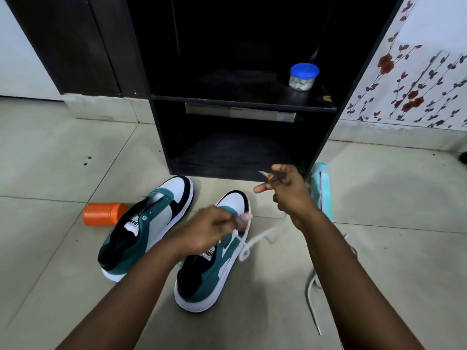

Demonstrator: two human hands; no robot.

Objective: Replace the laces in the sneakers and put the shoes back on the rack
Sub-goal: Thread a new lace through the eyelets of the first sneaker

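Right now both forearms reach forward over the near sneaker (214, 271), teal, white and black, sole on the floor, long axis running from heel near the person to toe toward the rack. Left hand (206, 229) hovers over its eyelet area, fingers curled, pinching one end of the white lace (255, 239). Right hand (285, 189) is raised up and to the right of the toe, pinching the other lace end; the lace runs slack from shoe toward that hand, so left hand is nearer the eyelets. Likely step: threading the lower eyelets, most still unlaced. A second lace (312, 286) lies loose on the tiles at right. Second sneaker (151, 223) sits just left, parallel, no lace visible. Beyond it, orange container (104, 213) on its side; folded teal cloth (322, 190) at right. Pale tiled floor (63, 173). Farther, dark rack (242, 102), lower bay open, a blue-lidded jar (303, 77) on its shelf. Floral wall (417, 79) behind at right.
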